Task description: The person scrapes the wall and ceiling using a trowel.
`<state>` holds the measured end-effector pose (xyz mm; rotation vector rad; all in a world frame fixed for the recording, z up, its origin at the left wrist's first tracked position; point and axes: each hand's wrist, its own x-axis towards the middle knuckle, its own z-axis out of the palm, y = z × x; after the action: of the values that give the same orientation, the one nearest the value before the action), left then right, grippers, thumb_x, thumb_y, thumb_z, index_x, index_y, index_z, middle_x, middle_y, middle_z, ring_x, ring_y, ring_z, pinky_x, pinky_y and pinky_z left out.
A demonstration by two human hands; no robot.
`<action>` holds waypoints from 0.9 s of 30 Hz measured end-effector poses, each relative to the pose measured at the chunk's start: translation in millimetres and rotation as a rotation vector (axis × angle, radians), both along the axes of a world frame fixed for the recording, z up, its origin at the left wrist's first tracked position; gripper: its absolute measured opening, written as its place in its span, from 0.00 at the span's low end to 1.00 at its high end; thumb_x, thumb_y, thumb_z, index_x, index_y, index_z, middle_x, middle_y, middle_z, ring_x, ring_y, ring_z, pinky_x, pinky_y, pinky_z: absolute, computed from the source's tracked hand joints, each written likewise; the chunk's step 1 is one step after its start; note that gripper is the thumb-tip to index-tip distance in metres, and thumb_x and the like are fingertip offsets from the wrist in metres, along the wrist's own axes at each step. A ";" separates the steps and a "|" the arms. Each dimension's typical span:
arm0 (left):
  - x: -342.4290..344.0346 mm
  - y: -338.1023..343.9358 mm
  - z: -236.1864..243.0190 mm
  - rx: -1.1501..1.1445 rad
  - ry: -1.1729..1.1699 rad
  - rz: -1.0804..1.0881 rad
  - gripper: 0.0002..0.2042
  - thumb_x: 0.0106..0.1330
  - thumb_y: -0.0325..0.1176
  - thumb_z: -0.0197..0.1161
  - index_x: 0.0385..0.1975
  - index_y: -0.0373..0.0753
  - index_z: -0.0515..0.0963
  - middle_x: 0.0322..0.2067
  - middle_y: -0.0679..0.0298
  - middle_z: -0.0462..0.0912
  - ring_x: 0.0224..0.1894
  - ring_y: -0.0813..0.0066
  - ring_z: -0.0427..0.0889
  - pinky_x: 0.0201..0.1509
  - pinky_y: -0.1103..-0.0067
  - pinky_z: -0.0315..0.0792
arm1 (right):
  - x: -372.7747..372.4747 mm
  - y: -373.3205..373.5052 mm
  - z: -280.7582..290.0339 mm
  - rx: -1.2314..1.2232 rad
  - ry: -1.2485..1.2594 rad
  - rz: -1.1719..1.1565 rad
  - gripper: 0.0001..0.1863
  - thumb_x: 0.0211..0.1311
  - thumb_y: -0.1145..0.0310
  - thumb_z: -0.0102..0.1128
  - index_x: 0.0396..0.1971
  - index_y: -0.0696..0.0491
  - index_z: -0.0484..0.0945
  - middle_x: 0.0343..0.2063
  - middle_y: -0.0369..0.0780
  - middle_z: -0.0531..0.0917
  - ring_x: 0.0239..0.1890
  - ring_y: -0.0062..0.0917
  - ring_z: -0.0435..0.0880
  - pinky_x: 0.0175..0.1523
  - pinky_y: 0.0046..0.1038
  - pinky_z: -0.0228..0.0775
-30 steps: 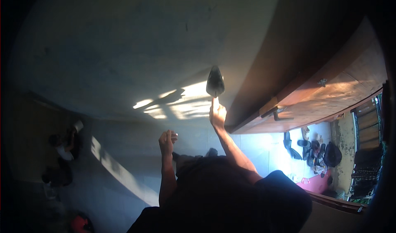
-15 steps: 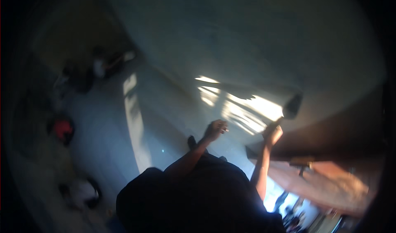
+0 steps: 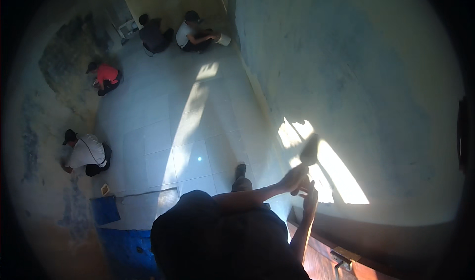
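Note:
A dark trowel (image 3: pixel 310 150) with a tapered blade points up and away from me, in front of the pale wall. My left hand (image 3: pixel 293 179) is closed round its handle, just below the blade. Close against it is my right hand (image 3: pixel 309 199), its fingers apart near the handle's lower end; whether they touch the handle is hard to tell. Bright sunlight patches (image 3: pixel 341 176) lie on the wall behind the blade.
A reddish-brown wooden door (image 3: pixel 321 261) with a metal handle (image 3: pixel 345 256) is at lower right. Several people crouch along the walls, one in a red shirt (image 3: pixel 107 74). Blue sheeting (image 3: pixel 123 248) lies on the tiled floor (image 3: pixel 158 131) at lower left. My shoe (image 3: pixel 240 170) shows ahead.
The view has turned and sharpened. My hands were apart, with the trowel in the right one; now they are together and my left hand grips the trowel.

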<state>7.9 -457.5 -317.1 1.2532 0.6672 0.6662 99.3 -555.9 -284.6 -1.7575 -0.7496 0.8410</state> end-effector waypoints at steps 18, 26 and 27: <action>-94.7 180.7 16.6 -0.627 -0.201 0.605 0.16 0.69 0.54 0.53 0.47 0.52 0.65 0.22 0.70 0.69 0.15 0.81 0.69 0.14 0.82 0.64 | 104.6 138.5 128.9 -0.016 -1.201 -0.869 0.55 0.51 0.22 0.44 0.72 0.40 0.42 0.67 0.63 0.23 0.70 0.56 0.19 0.66 0.68 0.36; -124.3 243.9 3.2 -0.328 0.235 0.180 0.20 0.71 0.54 0.47 0.41 0.41 0.70 0.18 0.70 0.70 0.12 0.81 0.67 0.12 0.81 0.62 | 99.9 123.5 172.5 -1.649 -2.198 -0.461 0.53 0.63 0.32 0.02 0.63 0.64 0.61 0.44 0.62 0.79 0.37 0.46 0.86 0.34 0.25 0.83; -128.4 246.2 -0.5 -0.359 0.201 0.169 0.20 0.71 0.54 0.47 0.41 0.40 0.70 0.19 0.69 0.71 0.12 0.81 0.68 0.13 0.81 0.63 | 93.4 126.8 185.7 -1.823 -2.202 -0.276 0.51 0.65 0.35 0.03 0.62 0.64 0.63 0.42 0.59 0.81 0.36 0.42 0.87 0.33 0.21 0.82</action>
<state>-120.4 -211.2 -317.6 0.9423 1.0202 0.5325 192.7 -429.1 -98.9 -3.8780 -0.7424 -1.9647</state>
